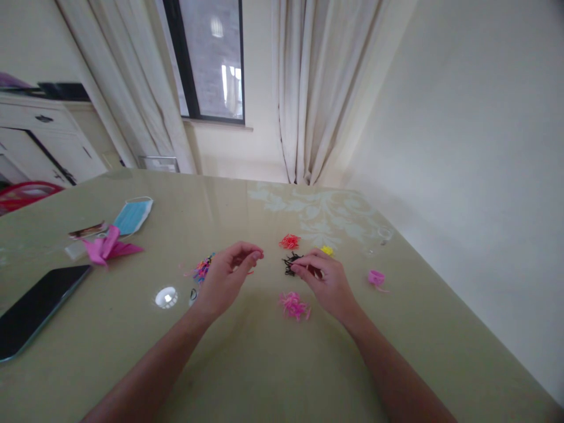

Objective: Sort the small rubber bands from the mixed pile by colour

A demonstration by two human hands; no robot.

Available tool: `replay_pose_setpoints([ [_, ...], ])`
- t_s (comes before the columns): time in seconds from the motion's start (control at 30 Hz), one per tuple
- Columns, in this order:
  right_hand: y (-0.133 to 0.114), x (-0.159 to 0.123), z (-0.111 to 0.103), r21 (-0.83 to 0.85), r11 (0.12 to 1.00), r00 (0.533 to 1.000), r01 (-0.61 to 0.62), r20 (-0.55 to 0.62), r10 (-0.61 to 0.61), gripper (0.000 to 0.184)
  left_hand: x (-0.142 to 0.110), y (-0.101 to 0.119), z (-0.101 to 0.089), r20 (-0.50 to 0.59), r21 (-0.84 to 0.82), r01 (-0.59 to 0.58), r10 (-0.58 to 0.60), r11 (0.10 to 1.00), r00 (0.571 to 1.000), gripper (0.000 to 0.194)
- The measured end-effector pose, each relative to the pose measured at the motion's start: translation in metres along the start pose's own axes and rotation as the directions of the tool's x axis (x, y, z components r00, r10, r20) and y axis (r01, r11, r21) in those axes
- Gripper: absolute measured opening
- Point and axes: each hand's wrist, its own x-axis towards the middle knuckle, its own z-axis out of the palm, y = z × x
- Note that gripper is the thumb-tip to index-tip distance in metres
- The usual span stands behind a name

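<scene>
My left hand point(227, 276) hovers over the table with thumb and fingers pinched together; whatever sits at the fingertips is too small to name. Partly behind it lies a mixed-colour heap of small rubber bands point(203, 268). My right hand point(325, 281) is closed in a pinch at the edge of a black pile of small rubber bands point(289, 264), and its fingertips hide what they grip. Beyond the black pile is a red pile point(289, 241), and a pink pile point(295, 305) lies nearer to me. A yellow pile point(326, 250) shows partly behind my right hand.
On the left of the table point(247, 376) lie a phone point(42, 305), a pink folded paper bird point(108, 247) and a blue face mask point(133, 216). A shiny round object point(166, 298) is near my left wrist. A pink coil point(376, 278) sits right, towards the wall point(493, 176).
</scene>
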Motion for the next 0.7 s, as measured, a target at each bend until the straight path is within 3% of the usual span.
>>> replay_pose_setpoints([
  [0.1,0.020,0.003,-0.001,-0.206,0.978,0.999,-0.029,0.027,0.035,0.015,0.009,-0.014,-0.014,-0.043,0.300,-0.047,0.062,0.953,0.997,0.026],
  [0.2,0.038,0.001,0.002,-0.354,0.934,0.998,-0.047,0.022,0.058,0.014,0.012,-0.028,-0.022,0.063,0.588,-0.108,0.088,0.801,0.994,0.022],
  [0.27,0.046,0.000,0.005,-0.393,0.918,0.998,-0.046,0.031,0.063,0.014,0.010,-0.034,-0.022,0.153,0.661,-0.131,0.039,0.739,0.987,0.018],
  [0.4,0.049,-0.001,0.008,-0.396,0.918,0.998,-0.025,0.048,0.048,0.017,0.007,-0.037,-0.015,0.272,0.703,-0.207,0.012,0.680,0.962,0.015],
  [0.5,0.042,0.000,0.006,-0.370,0.929,1.000,-0.014,0.014,0.020,0.020,0.005,-0.031,-0.009,0.256,0.712,-0.211,0.032,0.669,0.966,0.018],
  [0.6,0.026,0.000,0.006,-0.270,0.963,1.000,0.011,-0.011,-0.015,0.019,0.002,-0.020,0.000,0.224,0.567,-0.183,0.063,0.803,0.972,0.018],
  [0.7,0.006,-0.004,0.010,-0.101,0.993,0.998,0.057,0.030,-0.054,0.016,-0.006,-0.007,0.010,0.237,0.336,-0.235,0.160,0.912,0.958,0.015],
])
